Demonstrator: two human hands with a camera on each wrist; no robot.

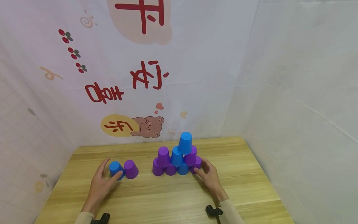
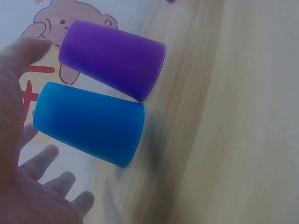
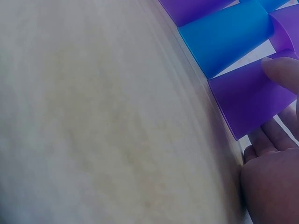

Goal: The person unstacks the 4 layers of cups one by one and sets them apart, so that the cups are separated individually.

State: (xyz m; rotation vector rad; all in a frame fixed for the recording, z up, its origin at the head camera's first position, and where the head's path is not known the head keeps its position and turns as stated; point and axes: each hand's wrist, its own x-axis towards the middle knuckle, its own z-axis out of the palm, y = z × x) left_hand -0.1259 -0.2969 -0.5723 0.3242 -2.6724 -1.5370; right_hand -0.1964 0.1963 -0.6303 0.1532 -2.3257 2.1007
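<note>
Upside-down plastic cups form a tiered stack on the wooden table. Its bottom row ends on the right with a purple cup (image 1: 198, 163), which my right hand (image 1: 210, 178) grips, thumb in front and fingers behind. Beside it in that row is a blue cup (image 3: 226, 37). The middle tier has a purple cup (image 1: 163, 156), a blue cup (image 1: 176, 157) and another purple cup (image 1: 191, 156); one blue cup (image 1: 185, 142) tops the right-hand pair. Over on the left, my left hand (image 1: 100, 183) spreads thumb and fingers around a loose blue cup (image 2: 88, 123), with a purple cup (image 2: 112, 58) close beside it.
The wooden table (image 1: 156, 199) meets a white printed cloth (image 1: 201, 102) at its back edge. Plain white cloth (image 1: 296, 149) hangs along the right side. Black wrist straps with camera mounts (image 1: 213, 211) sit at both wrists.
</note>
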